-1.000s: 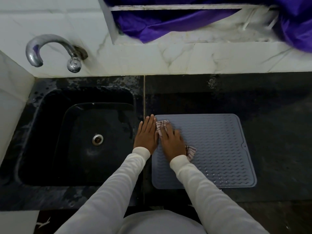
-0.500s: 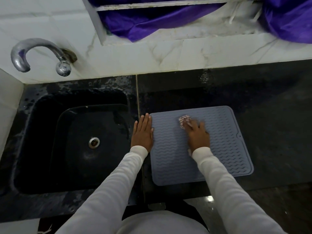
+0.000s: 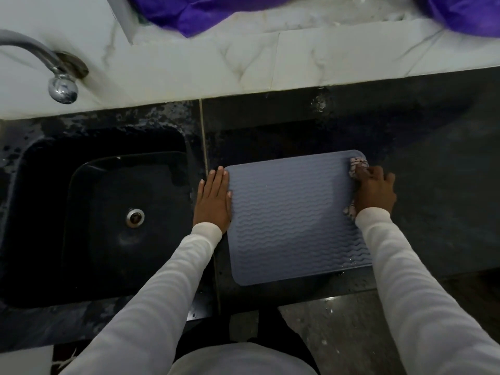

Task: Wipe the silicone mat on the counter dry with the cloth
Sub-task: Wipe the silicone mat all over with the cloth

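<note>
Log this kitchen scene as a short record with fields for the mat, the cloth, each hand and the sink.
mat: grey silicone mat flat on the dark counter
cloth: checked cloth at the mat's far right corner
left hand: left hand flat, pressing the mat's left edge
right hand: right hand gripping the cloth
sink: black sink left of the mat, tap above

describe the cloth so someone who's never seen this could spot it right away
Find the black sink; right of it a grey-blue silicone mat lies on the dark counter. At the mat's far right corner the right hand grips the cloth, the only pale, checked fabric there.
</note>
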Demonstrator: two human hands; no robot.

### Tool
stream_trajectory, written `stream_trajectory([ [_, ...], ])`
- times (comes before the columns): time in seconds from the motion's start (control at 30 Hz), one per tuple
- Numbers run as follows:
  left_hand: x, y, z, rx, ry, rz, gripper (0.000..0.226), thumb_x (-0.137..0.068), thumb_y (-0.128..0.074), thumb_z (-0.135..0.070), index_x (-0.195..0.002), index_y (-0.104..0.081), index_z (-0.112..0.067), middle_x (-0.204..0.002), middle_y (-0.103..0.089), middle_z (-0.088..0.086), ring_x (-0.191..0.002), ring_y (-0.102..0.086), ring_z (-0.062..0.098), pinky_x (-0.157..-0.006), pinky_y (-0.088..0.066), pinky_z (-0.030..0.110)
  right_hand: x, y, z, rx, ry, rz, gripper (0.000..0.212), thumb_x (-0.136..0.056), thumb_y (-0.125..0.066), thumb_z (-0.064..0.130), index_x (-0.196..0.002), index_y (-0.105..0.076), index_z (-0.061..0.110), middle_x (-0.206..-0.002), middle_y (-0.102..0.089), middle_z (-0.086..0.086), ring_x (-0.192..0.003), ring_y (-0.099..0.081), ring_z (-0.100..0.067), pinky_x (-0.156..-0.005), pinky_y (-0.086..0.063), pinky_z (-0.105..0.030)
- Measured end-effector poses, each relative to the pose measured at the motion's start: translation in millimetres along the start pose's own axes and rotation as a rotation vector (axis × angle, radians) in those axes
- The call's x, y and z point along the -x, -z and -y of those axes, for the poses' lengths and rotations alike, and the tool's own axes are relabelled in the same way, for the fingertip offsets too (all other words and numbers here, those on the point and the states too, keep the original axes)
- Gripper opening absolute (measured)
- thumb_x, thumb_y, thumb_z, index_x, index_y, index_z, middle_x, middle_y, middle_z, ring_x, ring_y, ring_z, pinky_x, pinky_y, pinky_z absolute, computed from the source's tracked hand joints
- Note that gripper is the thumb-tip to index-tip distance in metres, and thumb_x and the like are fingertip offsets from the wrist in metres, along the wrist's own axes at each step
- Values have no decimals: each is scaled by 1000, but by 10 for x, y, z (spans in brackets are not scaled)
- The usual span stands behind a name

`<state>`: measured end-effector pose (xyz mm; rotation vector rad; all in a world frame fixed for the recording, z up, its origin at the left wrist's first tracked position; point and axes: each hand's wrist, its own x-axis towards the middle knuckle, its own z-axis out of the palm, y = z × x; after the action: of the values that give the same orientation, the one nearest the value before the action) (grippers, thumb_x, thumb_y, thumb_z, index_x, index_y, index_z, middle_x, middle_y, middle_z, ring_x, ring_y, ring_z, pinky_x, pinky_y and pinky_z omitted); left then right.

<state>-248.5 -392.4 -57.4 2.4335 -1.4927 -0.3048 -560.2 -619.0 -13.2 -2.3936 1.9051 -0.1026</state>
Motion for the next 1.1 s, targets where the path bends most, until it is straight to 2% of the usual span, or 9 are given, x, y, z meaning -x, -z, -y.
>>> stream_trajectory([
  [0.13, 3, 32, -29, -6, 1, 0, 54, -106, -20, -31, -156, -4, -19, -163, 1, -4, -150, 7, 13, -122, 1, 39, -5, -21, 19, -53, -15, -18, 37, -91, -48, 7, -123, -60, 22, -120, -47, -12, -107, -40, -40, -59, -44, -44],
  [0.37, 8, 42, -34, -28, 11, 25, 54, -105, -17, -34, -156, -2, -21, -163, 3, -5, -149, 10, 12, -122, 3, 38, 97, 197, 318, -324, -45, -40, 36, -96, -46, 21, -129, -60, 22, -123, -55, -12, -109, -47, -36, -85, -43, -39],
  [0.53, 11, 65, -41, -22, 15, 33, 55, -104, -16, -35, -156, -4, -21, -163, 2, -6, -149, 7, 12, -121, 6, 36, 805, 320, 1421, -410, 424, -73, 38, -96, -37, 28, -125, -61, 25, -125, -55, 12, -112, -49, -3, -97, -38, -20],
  [0.6, 0, 69, -35, -9, 27, 46, 58, -101, -12, -38, -156, -6, -20, -162, 0, -6, -150, 3, 13, -121, 6, 35, 1133, 237, 1841, -440, 499, 34, 25, -99, -45, 37, -117, -62, 32, -116, -56, 18, -103, -50, 5, -93, -41, -25],
  [0.7, -21, 66, -14, -60, 31, 64, 63, -98, -20, -39, -156, -5, -17, -163, -1, -3, -150, 1, 15, -121, 5, 35, 1476, -48, 2228, -378, 538, 251, 40, -99, -45, 25, -140, -44, 24, -143, -43, -3, -126, -40, -18, -104, -40, -41],
  [0.8, -9, 48, -25, -88, 28, 58, 64, -99, -23, -38, -156, -4, -16, -163, 0, -2, -150, 3, 15, -121, 3, 37, 1460, -233, 2259, -304, 472, 280, 64, -86, -63, 13, -145, -38, 18, -148, -37, -17, -119, -49, -39, -89, -51, -49],
  [0.87, -13, 41, -26, -97, 25, 60, 64, -100, -27, -37, -156, -5, -15, -164, -1, -1, -150, 2, 16, -122, -1, 39, 1447, -220, 2237, -231, 468, 264, 64, -81, -69, 10, -140, -47, 16, -143, -43, -19, -108, -56, -40, -76, -54, -48],
  [0.97, -7, 36, -24, -91, 27, 63, 66, -100, -37, -32, -156, -7, -14, -164, -3, 1, -150, -1, 18, -122, -4, 41, 1414, -205, 2233, -158, 501, 256, 57, -93, -55, 13, -147, -36, 16, -151, -31, -19, -121, -46, -39, -87, -50, -49],
  [1.1, -11, 70, -47, -89, 25, 79, 64, -95, -6, -33, -156, -5, -15, -164, 0, 0, -150, 4, 16, -122, 3, 38, 1309, -87, 2114, -231, 458, 308, 53, -95, -48, 11, -146, -35, 17, -145, -32, -12, -128, -38, -34, -96, -42, -46],
])
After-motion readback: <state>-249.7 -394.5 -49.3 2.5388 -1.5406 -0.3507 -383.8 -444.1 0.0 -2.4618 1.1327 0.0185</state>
